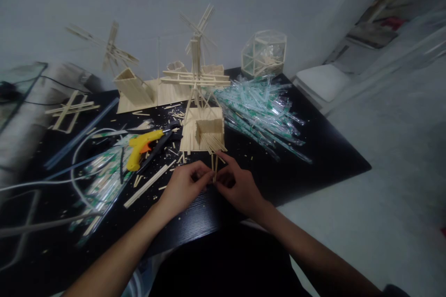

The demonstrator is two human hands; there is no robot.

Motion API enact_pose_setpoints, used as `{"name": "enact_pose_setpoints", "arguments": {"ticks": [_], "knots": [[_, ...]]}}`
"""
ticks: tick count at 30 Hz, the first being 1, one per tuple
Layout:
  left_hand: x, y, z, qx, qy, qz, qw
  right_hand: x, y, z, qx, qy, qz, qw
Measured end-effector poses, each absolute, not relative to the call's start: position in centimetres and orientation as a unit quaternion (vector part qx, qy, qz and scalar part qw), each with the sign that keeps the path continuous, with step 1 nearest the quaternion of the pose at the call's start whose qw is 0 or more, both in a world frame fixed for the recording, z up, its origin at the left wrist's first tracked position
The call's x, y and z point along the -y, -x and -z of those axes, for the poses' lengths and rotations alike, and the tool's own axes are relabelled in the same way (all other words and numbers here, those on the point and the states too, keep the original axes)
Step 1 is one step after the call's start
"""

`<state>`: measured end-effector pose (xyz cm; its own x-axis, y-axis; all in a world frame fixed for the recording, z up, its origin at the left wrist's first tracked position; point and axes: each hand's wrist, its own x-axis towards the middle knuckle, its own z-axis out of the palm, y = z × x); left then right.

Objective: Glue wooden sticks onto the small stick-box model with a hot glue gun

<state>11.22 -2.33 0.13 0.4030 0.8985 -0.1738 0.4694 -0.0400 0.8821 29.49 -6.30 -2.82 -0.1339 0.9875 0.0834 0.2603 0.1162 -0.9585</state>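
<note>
Two thin wooden sticks (215, 166) stand between my hands at the front of the black table. My left hand (190, 183) pinches their lower end from the left, thumb and index finger closed on it. From the right, my right hand (238, 184) holds the same sticks, with its index finger reaching up along them. Just beyond my fingers lies a flat stick base (188, 132) with a small box-like part and a bundle of loose sticks (212, 143) on it. A windmill-like stick frame (195, 79) rises behind the base.
A yellow glue gun (142, 146) lies to the left, near cables and wrapped stick packs (108, 181). Green and clear plastic wrappers (261, 106) are heaped on the right. Further stick models (134, 88) and a faceted glass case (265, 53) stand along the wall.
</note>
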Motion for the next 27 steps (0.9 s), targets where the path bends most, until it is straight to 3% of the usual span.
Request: {"name": "enact_pose_setpoints", "arguments": {"ticks": [27], "knots": [[2.47, -11.23, -0.37, -0.496, -0.713, -0.213, 0.447, 6.40, -29.49, 3.16, 0.633, 0.487, -0.432, 0.420]]}}
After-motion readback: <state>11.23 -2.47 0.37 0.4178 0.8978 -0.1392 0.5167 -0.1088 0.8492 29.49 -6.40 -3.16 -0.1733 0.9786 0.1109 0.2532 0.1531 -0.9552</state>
